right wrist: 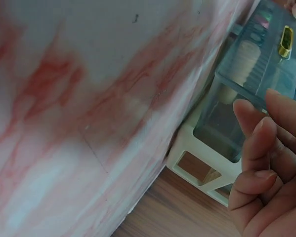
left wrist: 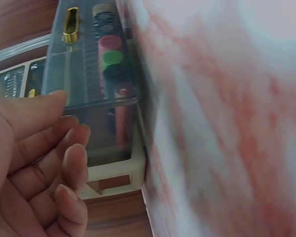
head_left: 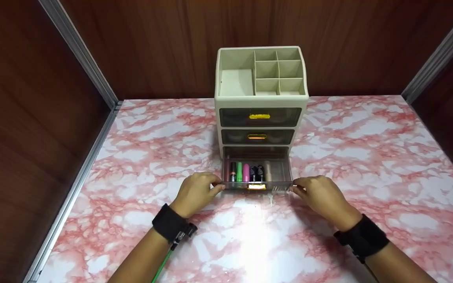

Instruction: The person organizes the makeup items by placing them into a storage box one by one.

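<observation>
A cream desktop organizer [head_left: 262,101] stands with its bottom drawer [head_left: 279,169] pulled out toward me. This drawer is clear smoky plastic with a gold handle [head_left: 256,186]. Inside lie several slim tubes in a row, among them a green tube [head_left: 239,172], a pink tube [head_left: 246,173] and a beige tube [head_left: 267,171]. My left hand [head_left: 198,192] pinches the drawer's left front corner between thumb and forefinger. At the right front corner, my right hand [head_left: 319,193] holds the drawer the same way. In both wrist views the other fingers curl loosely beside the drawer.
Two upper drawers, a top one [head_left: 234,117] and a middle one [head_left: 234,136], are closed. Compartments [head_left: 277,70] divide the organizer's top. Under it spreads a pink-and-white marbled tabletop [head_left: 151,157], with a brown wood-grain wall [head_left: 151,47] behind.
</observation>
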{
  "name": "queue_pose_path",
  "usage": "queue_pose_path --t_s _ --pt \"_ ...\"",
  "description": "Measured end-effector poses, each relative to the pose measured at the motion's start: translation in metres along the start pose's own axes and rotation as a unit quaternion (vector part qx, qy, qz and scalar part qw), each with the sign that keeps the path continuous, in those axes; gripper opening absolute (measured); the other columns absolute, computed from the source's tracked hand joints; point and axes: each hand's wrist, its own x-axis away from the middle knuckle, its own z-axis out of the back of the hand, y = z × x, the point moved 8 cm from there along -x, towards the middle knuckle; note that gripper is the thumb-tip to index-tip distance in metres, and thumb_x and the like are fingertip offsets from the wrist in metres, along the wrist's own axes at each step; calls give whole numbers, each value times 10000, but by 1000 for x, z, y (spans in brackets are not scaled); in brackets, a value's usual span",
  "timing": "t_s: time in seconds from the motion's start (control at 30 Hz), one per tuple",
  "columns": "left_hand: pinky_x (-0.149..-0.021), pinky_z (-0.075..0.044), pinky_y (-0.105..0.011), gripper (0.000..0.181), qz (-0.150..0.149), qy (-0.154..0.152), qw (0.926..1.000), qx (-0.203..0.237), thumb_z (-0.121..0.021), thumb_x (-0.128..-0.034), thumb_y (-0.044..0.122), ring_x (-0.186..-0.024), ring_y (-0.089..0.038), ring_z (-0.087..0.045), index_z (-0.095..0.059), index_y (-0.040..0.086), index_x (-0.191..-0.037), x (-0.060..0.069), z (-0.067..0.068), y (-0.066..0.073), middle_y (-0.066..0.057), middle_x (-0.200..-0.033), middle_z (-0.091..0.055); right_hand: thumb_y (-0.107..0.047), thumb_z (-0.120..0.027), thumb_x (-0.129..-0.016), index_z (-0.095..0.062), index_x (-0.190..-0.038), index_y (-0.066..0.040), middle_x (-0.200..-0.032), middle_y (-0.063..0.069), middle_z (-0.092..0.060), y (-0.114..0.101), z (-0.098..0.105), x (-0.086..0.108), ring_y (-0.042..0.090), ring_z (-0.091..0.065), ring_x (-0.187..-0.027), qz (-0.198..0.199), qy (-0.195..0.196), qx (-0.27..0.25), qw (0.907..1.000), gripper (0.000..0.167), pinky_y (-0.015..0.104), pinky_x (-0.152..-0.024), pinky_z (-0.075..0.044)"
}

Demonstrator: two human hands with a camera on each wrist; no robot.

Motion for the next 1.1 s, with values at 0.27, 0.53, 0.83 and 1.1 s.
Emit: queue_pose_path --t_s 0.27,0.53,0.83,1.1 --pt "-618 -523 -311 104 -181 56 9998 -8 -758 -858 229 -704 -134 -657 -747 135 -815 0 -4 1 33 -818 -699 -108 -786 -827 -663 -692 -147 -627 -62 -622 3 -3 0 93 -557 -518 -30 29 -56 10000 187 304 -495 -479" --pt "-605 -521 -312 112 -331 243 9992 -32 -765 -852 204 -686 -123 -652 -724 139 -771 -5 1 4 39 -792 -696 -102 -774 -839 -620 -662 -146 -587 -70 -569 3 0 -3 90 -518 -494 23 218 -9 9998 239 302 -473 -434" --pt "-546 -489 -315 148 -371 366 9985 -189 -770 -850 209 -619 -110 -611 -699 137 -742 -11 6 2 40 -737 -671 -109 -767 -846 -674 -714 -92 -588 -7 -607 5 1 -11 166 -577 -498 36 364 99 9993 162 355 -472 -463" --pt "-552 -493 -313 141 -420 339 9982 -254 -772 -848 193 -628 -104 -611 -698 133 -744 -19 4 1 40 -732 -658 -93 -748 -856 -659 -712 -83 -576 -7 -580 12 -1 -17 171 -568 -508 -60 298 120 9995 170 369 -477 -456"
